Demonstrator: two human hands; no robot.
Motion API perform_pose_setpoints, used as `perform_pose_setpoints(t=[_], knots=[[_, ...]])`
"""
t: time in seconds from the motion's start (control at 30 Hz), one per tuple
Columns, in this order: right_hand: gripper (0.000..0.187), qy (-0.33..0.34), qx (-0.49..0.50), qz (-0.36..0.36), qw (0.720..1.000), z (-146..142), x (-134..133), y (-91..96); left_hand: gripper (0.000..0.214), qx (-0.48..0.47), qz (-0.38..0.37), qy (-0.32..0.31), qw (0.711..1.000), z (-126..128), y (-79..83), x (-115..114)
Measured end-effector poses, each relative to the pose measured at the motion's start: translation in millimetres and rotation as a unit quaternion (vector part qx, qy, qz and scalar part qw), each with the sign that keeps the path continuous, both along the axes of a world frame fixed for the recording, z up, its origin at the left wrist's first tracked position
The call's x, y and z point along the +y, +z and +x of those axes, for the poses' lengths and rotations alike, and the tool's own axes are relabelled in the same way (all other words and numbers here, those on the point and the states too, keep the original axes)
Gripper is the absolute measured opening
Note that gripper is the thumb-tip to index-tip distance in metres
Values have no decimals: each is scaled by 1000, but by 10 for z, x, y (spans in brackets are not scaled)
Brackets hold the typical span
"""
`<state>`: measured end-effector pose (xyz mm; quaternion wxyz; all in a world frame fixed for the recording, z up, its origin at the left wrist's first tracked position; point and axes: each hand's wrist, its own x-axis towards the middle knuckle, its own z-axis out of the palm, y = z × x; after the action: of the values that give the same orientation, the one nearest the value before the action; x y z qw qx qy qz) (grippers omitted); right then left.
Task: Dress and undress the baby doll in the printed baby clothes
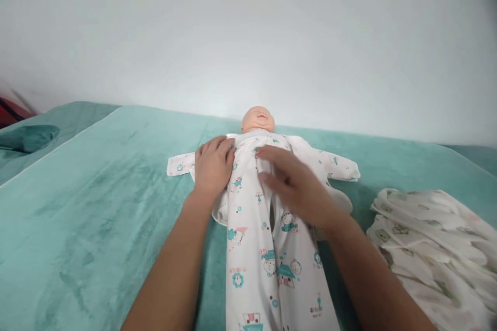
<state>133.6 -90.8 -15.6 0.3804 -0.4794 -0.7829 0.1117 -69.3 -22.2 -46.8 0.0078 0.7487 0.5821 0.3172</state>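
Note:
A baby doll [257,118] lies face up with its head toward the wall, dressed in a white long-sleeved baby top [337,164] with its sleeves spread to both sides. Over its front lie white baby pants [254,248] printed with bears and houses, the legs reaching toward me. My left hand [213,163] lies flat on the top near the doll's shoulder, at the left edge of the pants. My right hand [293,181] is over the upper part of the pants, thumb and fingers apart and slightly blurred; whether it touches the fabric I cannot tell.
A crumpled white printed cloth [430,248] lies at the right. Everything rests on a green plush cover [116,207]. Behind stands a white wall [248,46]. At the far left are a dark item [27,137] and something red [11,114].

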Motion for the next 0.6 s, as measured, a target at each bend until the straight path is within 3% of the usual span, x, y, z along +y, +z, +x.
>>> perform_pose_setpoints(t=[0.07,0.2,0.3,0.4,0.47,0.6], knots=[[37,62,-65,4,996,-112,-11,-52,34,14,-27,50,998,-9,-42,47],[39,54,-80,-4,995,-49,-45,-87,35,-6,-47,137,989,-80,-51,87],[36,46,-40,-11,998,-38,-46,-36,35,-14,-39,155,987,-103,-48,80],[34,0,-45,-26,999,-244,117,75,34,-17,-33,151,988,-103,-72,73],[33,-11,-139,-47,989,-480,347,162,33,-16,-33,152,988,-104,-94,76],[27,1,-361,-94,928,-920,912,269,30,1,-31,153,988,-118,-117,100]])
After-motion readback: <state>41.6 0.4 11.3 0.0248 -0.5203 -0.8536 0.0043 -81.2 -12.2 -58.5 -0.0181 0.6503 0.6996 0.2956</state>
